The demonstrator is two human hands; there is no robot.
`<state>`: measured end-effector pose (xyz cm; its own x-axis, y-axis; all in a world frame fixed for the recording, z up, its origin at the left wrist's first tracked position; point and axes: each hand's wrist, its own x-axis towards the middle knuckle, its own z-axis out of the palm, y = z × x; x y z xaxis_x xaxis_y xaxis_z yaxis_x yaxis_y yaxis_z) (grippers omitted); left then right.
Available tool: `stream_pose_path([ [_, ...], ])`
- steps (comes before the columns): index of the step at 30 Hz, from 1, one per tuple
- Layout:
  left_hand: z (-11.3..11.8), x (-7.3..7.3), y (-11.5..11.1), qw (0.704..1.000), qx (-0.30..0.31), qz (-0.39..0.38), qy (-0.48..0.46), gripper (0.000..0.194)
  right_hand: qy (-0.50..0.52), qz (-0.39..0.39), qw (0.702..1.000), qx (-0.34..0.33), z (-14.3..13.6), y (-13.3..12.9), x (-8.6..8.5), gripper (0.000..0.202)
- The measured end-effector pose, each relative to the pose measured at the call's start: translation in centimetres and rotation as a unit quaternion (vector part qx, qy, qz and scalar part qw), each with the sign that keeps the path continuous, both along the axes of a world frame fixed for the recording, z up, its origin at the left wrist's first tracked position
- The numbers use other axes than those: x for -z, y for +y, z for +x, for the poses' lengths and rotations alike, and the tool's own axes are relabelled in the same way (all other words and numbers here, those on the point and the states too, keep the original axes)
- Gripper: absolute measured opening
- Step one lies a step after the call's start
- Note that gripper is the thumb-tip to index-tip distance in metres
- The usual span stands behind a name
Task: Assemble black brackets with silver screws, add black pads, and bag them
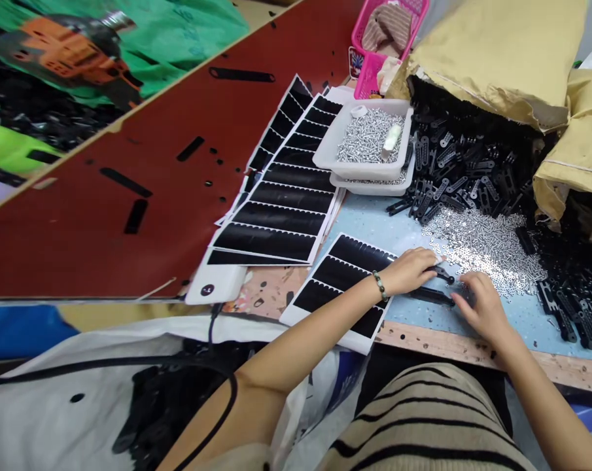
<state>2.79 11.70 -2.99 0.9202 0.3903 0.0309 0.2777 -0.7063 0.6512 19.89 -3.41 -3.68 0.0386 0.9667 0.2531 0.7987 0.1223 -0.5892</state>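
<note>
My left hand, with a beaded bracelet at the wrist, reaches over the edge of a sheet of black strips. Its fingers are closed on a small black plastic piece, partly hidden by the fingertips. Just below lies a long black plastic bar on the blue work surface. My right hand is at the bar's right end, thumb and forefinger apart; the thumb tip is close to the bar, and whether it touches I cannot tell. Behind both hands spreads a heap of small silver screws.
Two stacked white tubs hold silver screws. Black plastic parts spill from a yellow sack. More sheets of black strips lie left, beside a red board. A black cable loops across my left arm.
</note>
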Motion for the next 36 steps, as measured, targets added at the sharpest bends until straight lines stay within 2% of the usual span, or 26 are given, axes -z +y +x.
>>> stream_pose_path([
  [2, -0.9, -0.8, -0.7, 0.999, -0.019, 0.003, -0.032, 0.033, -0.005, -0.021, 0.999, -0.023, -0.3, -1.3, -0.2, 0.024],
  [5, -2.5, -1.4, -2.1, 0.999, -0.017, 0.01, -0.029, 0.027, -0.02, -0.044, 0.998, -0.027, -0.9, -2.4, 0.4, 0.024],
  [10, -4.0, -0.4, -3.9, 0.999, -0.007, 0.017, 0.037, 0.019, -0.004, -0.052, 0.998, -0.028, -1.4, -2.3, 1.4, 0.017],
  [14, -3.6, 0.0, -3.7, 0.999, -0.013, 0.021, 0.035, 0.021, 0.013, -0.04, 0.999, -0.013, -1.4, -2.0, 1.3, 0.018],
  [18, -2.9, -1.2, -2.8, 0.999, -0.023, 0.039, 0.024, 0.022, 0.032, -0.015, 0.999, 0.023, -1.3, -1.7, 0.8, 0.018],
  [21, -2.7, -1.6, -2.6, 0.998, -0.022, 0.056, 0.025, 0.021, 0.019, -0.01, 1.0, 0.017, -1.3, -1.7, 0.7, 0.016],
  [24, -2.7, -1.1, -2.9, 0.997, -0.015, 0.065, 0.04, 0.019, -0.002, -0.024, 1.0, -0.009, -1.4, -2.1, 1.3, 0.017],
  [31, -3.3, 0.2, -3.3, 0.996, -0.025, 0.079, 0.045, 0.02, -0.053, -0.01, 0.999, -0.004, -1.9, -2.6, 2.3, 0.017],
  [36, -3.7, 0.3, -3.4, 0.991, -0.012, 0.128, 0.032, 0.022, -0.027, 0.008, 0.999, -0.022, -1.8, -2.4, 2.5, 0.015],
])
